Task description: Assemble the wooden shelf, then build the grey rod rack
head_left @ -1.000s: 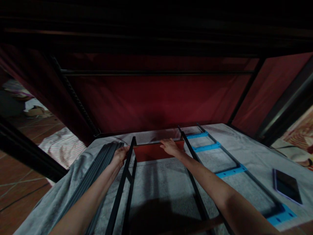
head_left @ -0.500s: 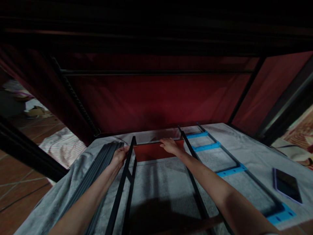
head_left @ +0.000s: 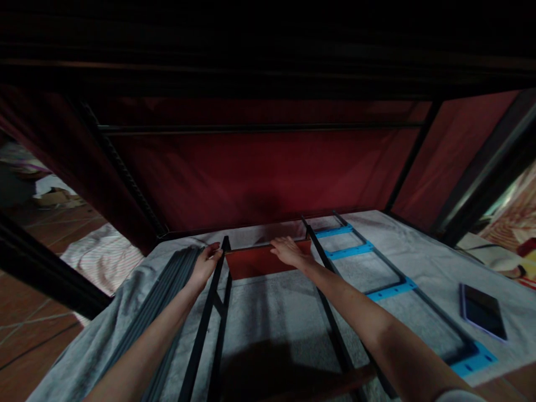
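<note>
A black metal frame with two long rails lies on the grey cloth, and a reddish-brown board spans its far end. My right hand rests over the board's top edge, fingers bent across it and thumb on the near side. Beside the far end of the left rail is my left hand, its fingertips pinched close together. Something small and pale may be between them, too small to make out. Another reddish-brown crosspiece shows at the near end, partly in shadow.
Left of the frame lies a bundle of dark grey tubes. On the right are black bent tubes joined by blue brackets, then a phone. Dark posts and a red panel enclose the cloth-covered surface.
My left hand's fingers have shifted slightly off the rail's end and curled. My right hand stays on the board. The whole view has shifted a little.
</note>
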The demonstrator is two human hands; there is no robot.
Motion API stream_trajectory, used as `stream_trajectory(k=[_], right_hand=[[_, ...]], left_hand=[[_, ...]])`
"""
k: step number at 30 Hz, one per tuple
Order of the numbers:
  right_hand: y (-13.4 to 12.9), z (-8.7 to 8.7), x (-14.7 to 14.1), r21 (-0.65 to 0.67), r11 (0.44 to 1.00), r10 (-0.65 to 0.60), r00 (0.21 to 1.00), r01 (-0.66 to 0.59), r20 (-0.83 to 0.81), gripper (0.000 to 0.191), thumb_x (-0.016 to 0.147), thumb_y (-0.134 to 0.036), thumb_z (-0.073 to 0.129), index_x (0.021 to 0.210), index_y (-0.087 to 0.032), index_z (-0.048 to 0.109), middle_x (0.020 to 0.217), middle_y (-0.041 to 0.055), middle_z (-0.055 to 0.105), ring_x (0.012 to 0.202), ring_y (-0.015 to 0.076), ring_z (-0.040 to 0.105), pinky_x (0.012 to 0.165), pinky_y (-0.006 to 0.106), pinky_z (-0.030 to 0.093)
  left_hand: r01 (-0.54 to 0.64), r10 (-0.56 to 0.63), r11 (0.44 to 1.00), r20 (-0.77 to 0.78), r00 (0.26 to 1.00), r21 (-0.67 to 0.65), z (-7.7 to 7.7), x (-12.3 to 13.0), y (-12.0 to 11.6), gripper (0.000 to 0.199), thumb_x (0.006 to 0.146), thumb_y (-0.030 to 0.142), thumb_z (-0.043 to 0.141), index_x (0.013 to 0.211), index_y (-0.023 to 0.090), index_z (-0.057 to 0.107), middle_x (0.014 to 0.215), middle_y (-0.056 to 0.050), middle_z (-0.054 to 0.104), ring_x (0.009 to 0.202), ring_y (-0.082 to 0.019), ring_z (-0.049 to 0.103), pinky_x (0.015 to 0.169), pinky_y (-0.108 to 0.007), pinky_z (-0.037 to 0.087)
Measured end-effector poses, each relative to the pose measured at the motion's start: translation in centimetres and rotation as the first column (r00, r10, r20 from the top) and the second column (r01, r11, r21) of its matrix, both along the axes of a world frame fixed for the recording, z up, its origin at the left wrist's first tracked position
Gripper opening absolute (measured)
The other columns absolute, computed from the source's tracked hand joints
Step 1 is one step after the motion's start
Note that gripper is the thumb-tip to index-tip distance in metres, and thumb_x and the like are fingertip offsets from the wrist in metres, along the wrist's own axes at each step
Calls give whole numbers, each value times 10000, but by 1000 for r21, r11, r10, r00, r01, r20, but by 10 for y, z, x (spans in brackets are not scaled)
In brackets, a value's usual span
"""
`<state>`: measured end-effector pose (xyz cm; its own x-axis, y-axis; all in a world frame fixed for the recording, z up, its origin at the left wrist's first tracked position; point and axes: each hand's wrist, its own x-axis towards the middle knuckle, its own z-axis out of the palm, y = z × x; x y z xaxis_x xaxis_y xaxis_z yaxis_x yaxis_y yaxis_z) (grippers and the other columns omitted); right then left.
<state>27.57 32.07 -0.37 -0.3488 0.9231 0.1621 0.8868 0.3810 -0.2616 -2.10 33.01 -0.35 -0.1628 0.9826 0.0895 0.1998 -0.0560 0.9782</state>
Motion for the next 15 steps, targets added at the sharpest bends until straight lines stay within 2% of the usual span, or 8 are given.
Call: stream_trajectory(k=[2, 3, 5, 6, 8, 11, 13, 15], right_hand=[[-3, 0, 0, 27, 1000, 6, 1000, -6, 11, 305, 970, -265, 482, 1246, -196, 593, 1288, 120, 607, 1211, 239, 508, 1051, 412, 310], [-4, -1, 0, 43, 999, 8, 1000, -9, 20, 333, 962, -269, 498, 1278, -194, 573, 1301, 125, 595, 1216, 245, 498, 1052, 413, 311], [-6, -2, 3, 77, 997, 6, 999, -9, 38, 435, 935, -274, 547, 1359, -183, 510, 1348, 138, 555, 1238, 260, 471, 1064, 419, 308], [-8, -2, 6, 94, 996, 0, 999, -5, 45, 489, 921, -274, 569, 1391, -172, 478, 1374, 147, 531, 1254, 267, 454, 1078, 426, 298], [-14, -2, 16, 120, 993, -13, 999, 8, 41, 547, 903, -273, 595, 1417, -155, 449, 1418, 157, 485, 1296, 277, 411, 1112, 438, 265], [-28, 0, 42, 147, 989, -33, 999, 32, 0, 554, 886, -258, 608, 1412, -173, 458, 1477, 145, 421, 1362, 278, 339, 1139, 448, 231], [-39, 1, 66, 152, 983, -91, 994, 99, -60, 554, 882, -246, 598, 1415, -193, 454, 1504, 130, 386, 1395, 274, 296, 1142, 450, 234], [-48, 0, 91, 120, 967, -207, 966, 227, -156, 559, 882, -233, 579, 1423, -203, 440, 1504, 124, 386, 1404, 263, 294, 1136, 445, 257]], left_hand=[[148, -105, 979, -283, 953, 138, 3, 4, 5, 455, 675, 365, 706, 1103, 214, 678, 1289, -110, 629, 1267, -281, 511, 1058, -393, 393], [253, -147, 951, -461, 875, 177, 4, 6, 8, 457, 705, 368, 684, 1136, 217, 675, 1319, -113, 614, 1297, -287, 487, 1101, -409, 349], [417, -173, 896, -745, 644, 152, 5, 11, 14, 440, 790, 381, 595, 1189, 210, 663, 1321, -130, 617, 1283, -301, 505, 1116, -442, 327], [445, -175, 889, -818, 548, 108, 5, 14, 16, 429, 825, 375, 545, 1202, 206, 660, 1300, -139, 631, 1258, -308, 529, 1102, -454, 341], [447, -186, 894, -890, 417, 22, 5, 18, 20, 418, 874, 348, 448, 1205, 204, 661, 1255, -147, 659, 1203, -314, 573, 1054, -460, 385], [436, -217, 899, -912, 348, -47, 7, 21, 23, 420, 900, 330, 374, 1172, 227, 677, 1220, -131, 684, 1158, -296, 611, 1000, -414, 429], [442, -235, 895, -902, 362, -56, 8, 21, 24, 410, 896, 342, 374, 1136, 246, 693, 1206, -115, 695, 1137, -282, 626, 977, -379, 445], [439, -245, 897, -888, 390, -54, 8, 20, 25, 397, 882, 354, 392, 1105, 262, 706, 1176, -105, 711, 1105, -282, 643, 962, -372, 455]])
